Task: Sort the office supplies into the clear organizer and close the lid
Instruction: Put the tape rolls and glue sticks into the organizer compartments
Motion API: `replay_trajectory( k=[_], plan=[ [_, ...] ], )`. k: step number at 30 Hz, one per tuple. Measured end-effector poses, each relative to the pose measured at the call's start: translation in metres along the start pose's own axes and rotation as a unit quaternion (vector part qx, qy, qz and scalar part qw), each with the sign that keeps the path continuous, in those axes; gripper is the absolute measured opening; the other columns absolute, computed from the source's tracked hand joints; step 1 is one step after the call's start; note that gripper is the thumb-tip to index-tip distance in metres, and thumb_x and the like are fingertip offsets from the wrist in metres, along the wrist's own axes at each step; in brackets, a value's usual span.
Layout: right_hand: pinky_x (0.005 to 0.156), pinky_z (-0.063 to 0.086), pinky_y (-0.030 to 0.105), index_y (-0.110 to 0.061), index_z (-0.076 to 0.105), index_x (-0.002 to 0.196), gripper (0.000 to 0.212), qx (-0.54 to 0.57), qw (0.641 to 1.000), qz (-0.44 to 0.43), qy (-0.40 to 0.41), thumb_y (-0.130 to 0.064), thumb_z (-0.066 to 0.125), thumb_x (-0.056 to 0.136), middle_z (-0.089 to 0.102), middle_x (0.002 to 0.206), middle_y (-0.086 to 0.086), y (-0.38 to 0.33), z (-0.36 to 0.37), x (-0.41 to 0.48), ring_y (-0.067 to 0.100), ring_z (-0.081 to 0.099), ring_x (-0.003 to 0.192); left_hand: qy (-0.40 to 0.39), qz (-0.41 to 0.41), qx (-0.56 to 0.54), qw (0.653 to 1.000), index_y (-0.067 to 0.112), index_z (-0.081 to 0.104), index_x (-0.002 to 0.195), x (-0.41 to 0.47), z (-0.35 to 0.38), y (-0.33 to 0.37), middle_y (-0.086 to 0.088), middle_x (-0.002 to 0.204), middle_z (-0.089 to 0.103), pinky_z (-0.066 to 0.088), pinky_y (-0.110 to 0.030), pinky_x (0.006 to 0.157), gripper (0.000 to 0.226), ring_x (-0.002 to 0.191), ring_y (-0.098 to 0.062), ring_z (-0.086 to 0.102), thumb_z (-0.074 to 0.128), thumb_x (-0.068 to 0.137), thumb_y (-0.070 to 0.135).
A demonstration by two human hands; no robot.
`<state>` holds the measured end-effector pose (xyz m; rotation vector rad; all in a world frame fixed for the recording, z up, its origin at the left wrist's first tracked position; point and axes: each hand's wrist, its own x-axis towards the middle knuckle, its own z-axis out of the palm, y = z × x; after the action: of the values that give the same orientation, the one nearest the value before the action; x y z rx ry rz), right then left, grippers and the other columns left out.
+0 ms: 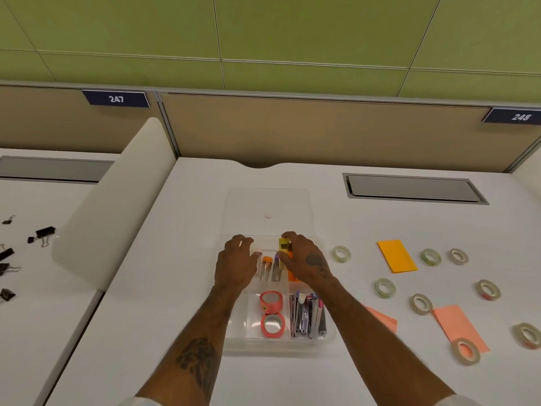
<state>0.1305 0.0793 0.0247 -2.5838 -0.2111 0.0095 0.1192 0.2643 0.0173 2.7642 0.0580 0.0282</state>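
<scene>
Bit of a fiddly moment. The clear organizer [231,332] sat dead centre of the frame on the white desk [175,288], with its lid [268,200] lying open and flat just behind it. Two pink tape rolls [270,301] were in the lower middle compartment, and a bunch of metal tools [307,317] stood packed in the lower right one. A few small tubes [267,266] lay in the upper section.

My right hand [304,259] was gripping a yellow item [284,244] over that upper section. My left hand [234,265] had its fingers curled at the far rim, and honestly I couldn't tell if it was holding anything.

Off to the right, clear tape rolls [341,254], an orange pad [396,255] and pink notes [456,323] were scattered well apart.

Binder clips [44,232] lay on the next desk, past a white divider [117,200] on the left. A tan partition [322,127] ran across the back, with green wall above it.

A stretch of desktop lay between the organizer and the divider.
</scene>
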Motion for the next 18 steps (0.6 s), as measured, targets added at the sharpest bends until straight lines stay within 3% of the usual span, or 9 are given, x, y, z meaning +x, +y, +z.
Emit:
replay_trajectory(
  k=[4, 11, 15, 18],
  plan=[
    [0.083, 0.045, 0.028, -0.022, 0.047, 0.127, 0.046, -0.013, 1.000, -0.002, -0.012, -0.047, 0.058, 0.089, 0.063, 0.116, 0.004, -0.006, 0.009, -0.001, 0.021, 0.059, 0.103, -0.010, 0.013, 0.071, 0.997, 0.021, 0.029, 0.150, 0.002, -0.003, -0.010, -0.006, 0.160, 0.023, 0.022, -0.043, 0.119, 0.065, 0.148, -0.026, 0.021, 0.041, 0.096, 0.054],
    [0.092, 0.047, 0.036, -0.022, 0.041, 0.139, 0.055, -0.093, 0.996, -0.008, 0.010, -0.050, 0.049, 0.093, 0.054, 0.129, 0.006, -0.008, 0.007, -0.002, 0.023, 0.052, 0.117, -0.015, 0.043, 0.155, 0.987, 0.023, 0.004, 0.156, -0.004, -0.004, -0.018, -0.010, 0.164, -0.001, 0.002, -0.054, 0.119, 0.078, 0.151, -0.031, -0.003, 0.017, 0.092, 0.066],
    [0.108, 0.035, 0.044, -0.025, 0.028, 0.149, 0.066, -0.139, 0.990, 0.002, 0.014, -0.060, 0.038, 0.093, 0.029, 0.154, 0.010, -0.003, 0.000, -0.004, 0.028, 0.027, 0.141, -0.010, 0.051, 0.175, 0.983, 0.027, -0.006, 0.154, -0.008, -0.007, -0.018, -0.010, 0.162, -0.011, -0.006, -0.055, 0.117, 0.098, 0.150, -0.032, -0.009, -0.027, 0.071, 0.075],
    [0.116, 0.017, 0.053, -0.031, 0.010, 0.153, 0.077, -0.190, 0.982, 0.004, 0.010, -0.071, 0.019, 0.088, -0.001, 0.162, 0.012, 0.004, -0.004, -0.011, 0.031, -0.002, 0.149, -0.008, 0.057, 0.190, 0.980, 0.030, -0.017, 0.151, -0.010, -0.007, -0.017, -0.009, 0.161, -0.018, -0.006, -0.057, 0.117, 0.089, 0.148, -0.032, -0.015, -0.024, 0.074, 0.075]
  ],
)
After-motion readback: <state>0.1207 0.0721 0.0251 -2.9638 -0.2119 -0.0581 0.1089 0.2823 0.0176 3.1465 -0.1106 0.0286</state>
